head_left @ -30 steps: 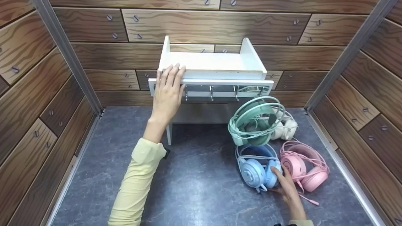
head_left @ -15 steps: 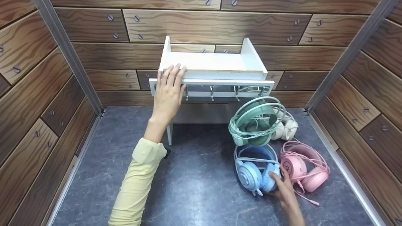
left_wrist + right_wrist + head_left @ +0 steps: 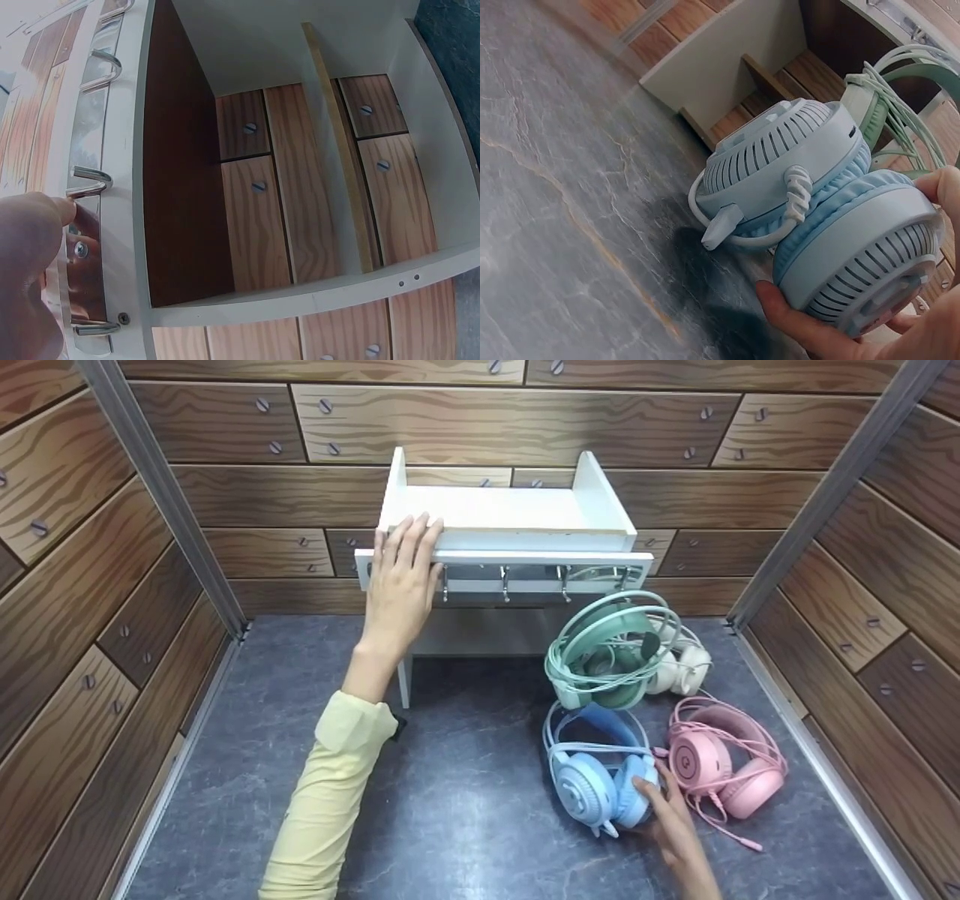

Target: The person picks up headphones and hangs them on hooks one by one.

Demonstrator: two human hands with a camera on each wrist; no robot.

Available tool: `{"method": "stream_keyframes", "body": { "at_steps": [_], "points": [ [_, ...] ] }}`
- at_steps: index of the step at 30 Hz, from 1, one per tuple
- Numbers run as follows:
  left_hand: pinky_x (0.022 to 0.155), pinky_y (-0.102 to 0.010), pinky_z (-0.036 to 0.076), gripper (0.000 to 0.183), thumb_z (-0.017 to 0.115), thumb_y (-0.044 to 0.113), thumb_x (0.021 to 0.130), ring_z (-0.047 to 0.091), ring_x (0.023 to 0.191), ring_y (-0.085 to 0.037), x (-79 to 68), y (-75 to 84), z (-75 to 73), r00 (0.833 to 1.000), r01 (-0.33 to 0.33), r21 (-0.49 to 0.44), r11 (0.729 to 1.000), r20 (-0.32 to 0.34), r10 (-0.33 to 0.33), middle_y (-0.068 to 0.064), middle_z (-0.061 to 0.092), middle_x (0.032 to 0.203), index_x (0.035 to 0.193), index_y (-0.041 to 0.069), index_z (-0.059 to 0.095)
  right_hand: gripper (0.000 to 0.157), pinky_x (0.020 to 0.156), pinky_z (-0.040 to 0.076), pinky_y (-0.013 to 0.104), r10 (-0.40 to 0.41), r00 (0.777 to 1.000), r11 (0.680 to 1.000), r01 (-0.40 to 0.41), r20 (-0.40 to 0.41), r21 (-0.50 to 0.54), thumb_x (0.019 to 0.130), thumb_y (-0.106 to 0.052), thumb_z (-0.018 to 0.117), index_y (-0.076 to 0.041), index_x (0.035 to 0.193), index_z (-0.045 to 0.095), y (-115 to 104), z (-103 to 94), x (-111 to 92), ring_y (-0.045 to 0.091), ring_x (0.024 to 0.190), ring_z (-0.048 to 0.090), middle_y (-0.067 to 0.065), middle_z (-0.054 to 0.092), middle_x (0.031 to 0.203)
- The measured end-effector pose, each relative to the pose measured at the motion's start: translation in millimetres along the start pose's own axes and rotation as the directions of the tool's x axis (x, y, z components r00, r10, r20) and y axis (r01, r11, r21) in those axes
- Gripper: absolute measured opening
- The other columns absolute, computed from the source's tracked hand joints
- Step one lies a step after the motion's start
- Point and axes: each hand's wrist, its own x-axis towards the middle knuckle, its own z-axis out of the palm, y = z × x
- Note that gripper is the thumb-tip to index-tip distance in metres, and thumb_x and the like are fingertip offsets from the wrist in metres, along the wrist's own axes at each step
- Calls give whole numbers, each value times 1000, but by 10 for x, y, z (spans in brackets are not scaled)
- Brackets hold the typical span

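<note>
My right hand (image 3: 673, 819) grips one ear cup of the blue headphones (image 3: 583, 790), thumb on one side of it. In the right wrist view the fingers wrap the near cup of the same headphones (image 3: 862, 255), whose small mic arm curves beneath the other cup. My left hand (image 3: 400, 585) rests with extended fingers over the front edge of a white shelf (image 3: 525, 542), at the left end of its hook rail. The left wrist view shows that hand (image 3: 30, 270) beside the metal hooks (image 3: 94, 180). Green headphones (image 3: 622, 622) hang at the rail's right end.
Pink headphones (image 3: 699, 763) with a bundled cable lie on the dark floor (image 3: 465, 765), right of my right hand. White headphones (image 3: 690, 667) sit behind the green ones. Wood-patterned walls (image 3: 517, 424) enclose three sides.
The blue headphones have shifted a little to the left in my right hand, away from the pink ones. My left hand has stayed on the shelf.
</note>
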Motion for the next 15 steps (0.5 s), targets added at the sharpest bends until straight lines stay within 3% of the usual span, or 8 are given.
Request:
{"method": "stream_keyframes", "body": {
  "at_steps": [7,15],
  "points": [
    [116,-41,1,50,44,28,96,20,138,-19,-4,-4,7,1000,-1,3,1000,-1,2,0,29,148,143,19,29,66,78,47,46,-22,1000,1000,22,11,6,91,-19,52,-16,146,15,52,71,-4,20,102,46,11,22,139],
    [116,-41,2,50,44,27,96,21,138,-19,-4,-6,4,1000,-6,-6,1000,-13,6,0,29,148,143,19,29,67,78,48,43,-66,996,998,64,68,26,90,-20,52,-15,146,14,119,171,-8,19,101,47,14,21,138]
  ]
}}
